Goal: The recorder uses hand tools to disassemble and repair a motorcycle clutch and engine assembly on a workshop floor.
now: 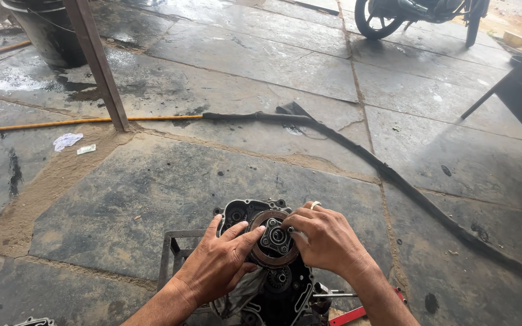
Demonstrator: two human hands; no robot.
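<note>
A dark metal engine case (237, 212) rests on a small metal frame (169, 249) on the stone floor at the bottom centre. A round brownish clutch disc (273, 236) with a hub and bolts sits in it. My left hand (219, 262) lies flat against the disc's left edge, fingers spread. My right hand (324, 238), with a ring on one finger, curls over the disc's right side, its fingertips pinching at a bolt on the hub. A grey rag (240, 294) hangs under my left hand.
A black hose (394, 176) joined to a yellow hose (43, 125) runs across the slabs. A rusty post (99, 63) and a black bucket (43, 30) stand at the back left. A motorbike wheel (374, 19) is at the top right, a red-handled tool (357, 313) by my right wrist.
</note>
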